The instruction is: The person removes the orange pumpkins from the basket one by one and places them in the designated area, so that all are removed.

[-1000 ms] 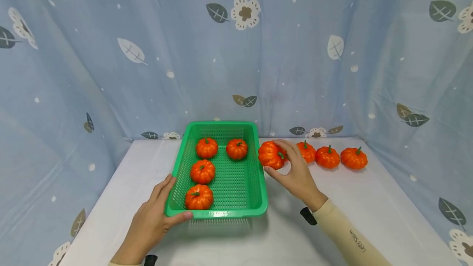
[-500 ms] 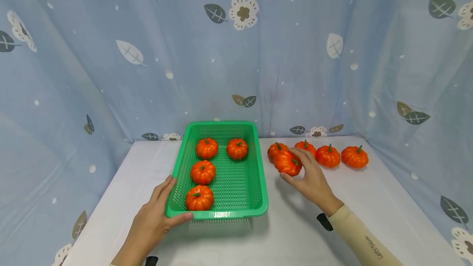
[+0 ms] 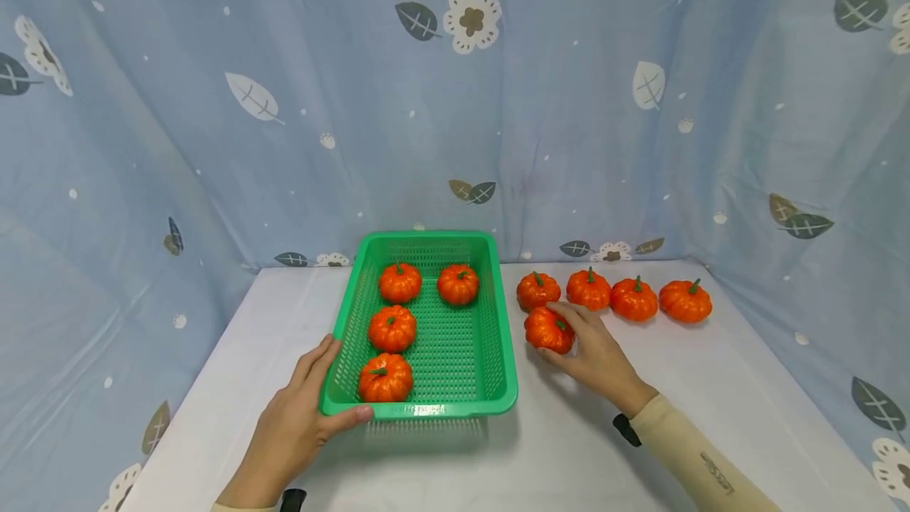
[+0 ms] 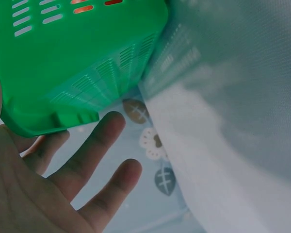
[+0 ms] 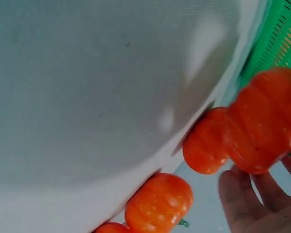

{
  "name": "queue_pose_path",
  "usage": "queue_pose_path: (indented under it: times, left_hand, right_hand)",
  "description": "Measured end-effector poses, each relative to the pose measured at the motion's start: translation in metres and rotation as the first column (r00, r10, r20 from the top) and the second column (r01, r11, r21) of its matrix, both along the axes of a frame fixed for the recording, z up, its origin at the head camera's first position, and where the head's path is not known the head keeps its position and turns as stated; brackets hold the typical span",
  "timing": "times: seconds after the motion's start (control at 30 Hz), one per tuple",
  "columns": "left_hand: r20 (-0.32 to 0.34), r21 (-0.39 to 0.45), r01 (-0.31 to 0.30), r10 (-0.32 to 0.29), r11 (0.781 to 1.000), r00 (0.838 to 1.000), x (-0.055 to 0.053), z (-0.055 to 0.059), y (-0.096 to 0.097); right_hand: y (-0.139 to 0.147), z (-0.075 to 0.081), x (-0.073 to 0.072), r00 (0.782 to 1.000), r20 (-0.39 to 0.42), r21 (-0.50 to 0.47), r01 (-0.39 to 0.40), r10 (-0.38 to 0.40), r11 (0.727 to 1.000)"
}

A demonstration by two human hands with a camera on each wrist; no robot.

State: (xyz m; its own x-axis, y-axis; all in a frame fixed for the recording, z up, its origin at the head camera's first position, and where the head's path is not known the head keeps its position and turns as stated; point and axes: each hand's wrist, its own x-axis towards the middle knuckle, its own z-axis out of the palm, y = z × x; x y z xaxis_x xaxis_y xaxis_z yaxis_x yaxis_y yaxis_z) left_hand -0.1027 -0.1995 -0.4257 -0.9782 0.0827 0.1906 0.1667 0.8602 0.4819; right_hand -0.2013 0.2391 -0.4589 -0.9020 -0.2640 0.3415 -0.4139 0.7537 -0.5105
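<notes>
While right hand (image 3: pixel 599 355) pinches pumpkin (image 3: pixel 546 330), left (image 3: pixel 293 417) touches basket (image 3: pixel 506 338).

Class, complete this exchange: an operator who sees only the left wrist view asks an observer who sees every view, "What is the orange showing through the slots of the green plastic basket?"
Observer: Four glossy orange, green-stemmed pumpkins lie in the basket.
Operator: What does the right hand hold?
Observer: Another pumpkin, outside the basket, to its right.
Operator: Any others?
Observer: Yes, four more pumpkins stand in a row on the white table.
</notes>
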Motion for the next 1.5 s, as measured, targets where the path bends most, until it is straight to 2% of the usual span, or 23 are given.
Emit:
queue_pose_path:
  times: [0.27,0.57,0.77,0.87,1.07,1.27,1.5]
  left_hand:
    - [-0.010,-0.001,0.003,-0.003,1.000,1.000,0.000,0.002,0.001]
    - [-0.007,0.001,0.004,-0.004,1.000,1.000,0.000,0.000,0.000]
    - [-0.007,0.001,0.002,-0.002,1.000,1.000,0.000,0.001,0.001]
    - [-0.003,0.002,0.001,-0.001,1.000,1.000,0.000,0.001,0.001]
    - [0.017,0.001,-0.001,0.001,1.000,1.000,0.000,0.002,0.000]
    - [0.024,-0.014,-0.006,0.006,1.000,1.000,0.001,0.001,-0.002]
    - [0.024,-0.016,-0.002,0.002,1.000,1.000,0.000,0.002,-0.001]
  right_hand:
    - [-0.005,-0.007,-0.004,0.997,0.071,0.065,0.002,-0.006,0.998]
    - [-0.005,-0.005,-0.003,0.990,0.142,0.048,0.016,-0.023,0.999]
    - [-0.004,0.006,-0.004,1.000,0.023,0.009,0.007,-0.007,1.000]
    - [-0.008,0.013,-0.006,0.999,-0.039,-0.027,-0.039,0.038,0.999]
    - [-0.023,0.028,-0.006,0.989,-0.097,-0.074,-0.117,0.110,0.990]
    - [-0.039,0.038,-0.011,0.973,-0.122,-0.017,-0.198,0.195,0.980]
    - [-0.057,0.045,-0.021,0.940,-0.191,0.101,-0.267,0.282,0.958]
